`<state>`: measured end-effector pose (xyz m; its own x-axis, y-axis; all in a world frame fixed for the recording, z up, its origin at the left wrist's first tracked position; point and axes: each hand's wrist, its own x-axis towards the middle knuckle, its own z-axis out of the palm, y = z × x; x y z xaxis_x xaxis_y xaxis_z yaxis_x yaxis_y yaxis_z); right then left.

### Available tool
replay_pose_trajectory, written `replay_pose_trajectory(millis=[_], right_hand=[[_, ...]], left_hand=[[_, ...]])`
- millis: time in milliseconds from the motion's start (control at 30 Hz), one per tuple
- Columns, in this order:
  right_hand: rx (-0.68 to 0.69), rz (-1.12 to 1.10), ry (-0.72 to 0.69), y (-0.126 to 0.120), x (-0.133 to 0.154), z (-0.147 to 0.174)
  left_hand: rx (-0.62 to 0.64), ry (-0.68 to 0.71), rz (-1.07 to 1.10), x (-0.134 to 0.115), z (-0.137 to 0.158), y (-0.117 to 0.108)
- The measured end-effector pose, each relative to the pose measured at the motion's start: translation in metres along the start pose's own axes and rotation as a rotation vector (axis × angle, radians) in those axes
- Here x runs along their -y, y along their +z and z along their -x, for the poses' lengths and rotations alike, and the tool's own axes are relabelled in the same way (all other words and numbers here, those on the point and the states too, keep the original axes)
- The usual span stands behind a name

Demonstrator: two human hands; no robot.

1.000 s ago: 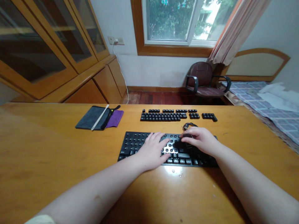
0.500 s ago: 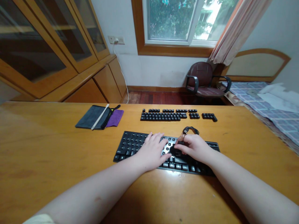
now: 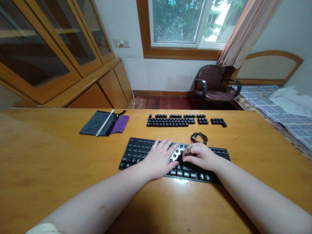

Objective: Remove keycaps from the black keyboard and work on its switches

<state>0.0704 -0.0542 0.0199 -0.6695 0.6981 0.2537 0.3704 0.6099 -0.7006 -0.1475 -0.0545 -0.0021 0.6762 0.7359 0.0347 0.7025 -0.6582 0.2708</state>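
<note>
A black keyboard (image 3: 138, 151) lies flat on the brown wooden desk (image 3: 60, 156), right in front of the person. It sits a bit crooked, with its right end closer to the person. Many of its keys are off, so little stubs show on the upper left part. The row along the near edge has keys on it.

The left hand (image 3: 159, 159) rests on the middle of the keyboard with its fingers spread apart. The right hand (image 3: 201, 156) is just beside it, over the right half of the keyboard. Its thumb and fingers are bent in close to each other, low over the keys. I cannot tell if they are pinching something, because the hand and its dark shadow hide that spot.

Behind the keyboard, near the right hand, is a black cord (image 3: 206, 138) wound in a loop. Farther back, loose black keys (image 3: 168, 122) are lined up in neat groups near the far edge of the desk.

Over to the left is a flat gray pouch (image 3: 96, 123). A thin white stick (image 3: 105, 123) lies slanted across it, and a purple cloth (image 3: 120, 124) is next to it.
</note>
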Motion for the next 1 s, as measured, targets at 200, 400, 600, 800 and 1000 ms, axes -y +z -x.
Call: replay_pose_trajectory(millis=[200,400,600,800,1000], right_hand=[[-0.259,0.044,0.027,-0.002,0.002,0.008],[-0.302,0.098,0.035,-0.001,-0.002,0.006],[-0.239,0.031,0.252,0.008,-0.007,0.004],[-0.137,0.118,0.266,0.009,-0.006,0.0],[-0.007,0.153,0.095,0.004,-0.004,0.001]], left_hand=[[-0.012,0.011,-0.014,0.002,-0.001,0.004],[-0.013,0.014,-0.008,0.002,-0.001,0.004],[-0.01,0.007,-0.005,0.001,-0.001,0.002],[-0.004,0.004,-0.012,0.001,-0.001,0.003],[-0.016,0.012,-0.026,0.003,-0.001,0.004]])
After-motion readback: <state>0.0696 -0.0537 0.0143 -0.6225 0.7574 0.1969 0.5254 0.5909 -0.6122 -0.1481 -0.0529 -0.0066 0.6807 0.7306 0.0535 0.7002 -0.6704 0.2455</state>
